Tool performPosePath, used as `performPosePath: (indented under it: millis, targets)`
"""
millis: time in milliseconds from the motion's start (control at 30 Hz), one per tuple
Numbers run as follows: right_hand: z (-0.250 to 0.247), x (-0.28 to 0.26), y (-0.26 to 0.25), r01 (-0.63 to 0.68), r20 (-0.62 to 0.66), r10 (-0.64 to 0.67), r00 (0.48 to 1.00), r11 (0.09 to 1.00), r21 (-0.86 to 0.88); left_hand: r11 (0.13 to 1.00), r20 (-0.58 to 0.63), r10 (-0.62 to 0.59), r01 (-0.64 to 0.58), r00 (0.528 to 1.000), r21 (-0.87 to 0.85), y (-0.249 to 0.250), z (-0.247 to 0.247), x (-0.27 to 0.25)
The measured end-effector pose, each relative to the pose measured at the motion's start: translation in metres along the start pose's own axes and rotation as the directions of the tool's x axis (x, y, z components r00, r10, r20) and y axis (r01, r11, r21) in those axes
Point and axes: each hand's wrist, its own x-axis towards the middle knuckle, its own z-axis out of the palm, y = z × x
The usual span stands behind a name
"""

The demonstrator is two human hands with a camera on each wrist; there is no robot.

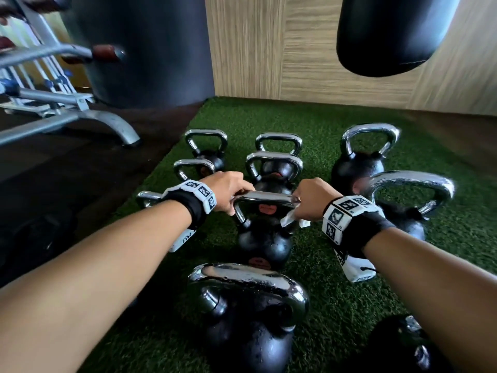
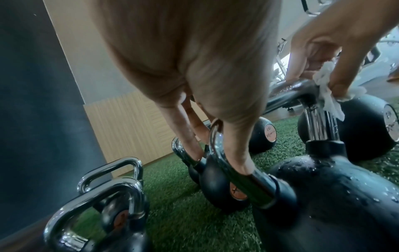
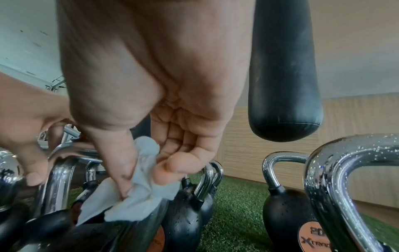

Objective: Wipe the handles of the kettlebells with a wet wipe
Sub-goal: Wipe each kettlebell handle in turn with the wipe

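Several black kettlebells with chrome handles stand on green turf [image 1: 336, 278]. On the middle kettlebell [image 1: 265, 243], my left hand [image 1: 236, 201] grips the left corner of the handle [image 1: 265, 197]; its fingers [image 2: 237, 158] run down the chrome leg. At the handle's right corner my right hand [image 1: 298, 208] pinches a crumpled white wet wipe [image 1: 291, 220] against the metal. The wipe [image 3: 140, 192] sits between thumb and fingers, and the wipe [image 2: 330, 95] drapes over the bend. Water droplets dot the black body [image 2: 334, 196].
A large wet kettlebell [image 1: 247, 319] stands nearest me, two big ones [image 1: 408, 200] to the right, and smaller ones [image 1: 205, 149] behind and left. A black punching bag [image 1: 390, 36] hangs above right. A grey bench frame [image 1: 80, 117] and a dark pillar [image 1: 139, 49] stand left.
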Motion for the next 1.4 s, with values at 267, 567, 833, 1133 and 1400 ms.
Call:
performPosePath:
  millis: [267,567,833,1133,1400]
  targets:
    - [-0.012,-0.037,-0.002,-0.042,-0.002,0.043,0.999,0.994,0.099,0.965,-0.004,-0.198,0.194,0.980,-0.176,0.005,0.006,-0.042]
    - [-0.030,-0.116,-0.022,0.115,-0.097,-0.069,0.993,0.762,0.637,0.562,0.424,-0.132,0.420,0.896,-0.712,0.008,0.077,-0.182]
    - [-0.011,-0.170,-0.040,0.232,-0.196,-0.126,0.972,0.625,0.746,0.154,0.307,-0.121,0.324,0.944,-0.934,0.064,0.143,-0.189]
    - [0.004,-0.200,-0.052,0.291,-0.397,-0.029,0.918,0.728,0.620,0.060,0.329,-0.211,0.348,0.920,-0.935,0.084,0.153,-0.191]
    - [0.003,-0.208,-0.081,0.348,-0.449,-0.103,0.888,0.788,0.508,0.077,0.277,-0.223,0.300,0.935,-0.951,0.078,0.169,-0.189]
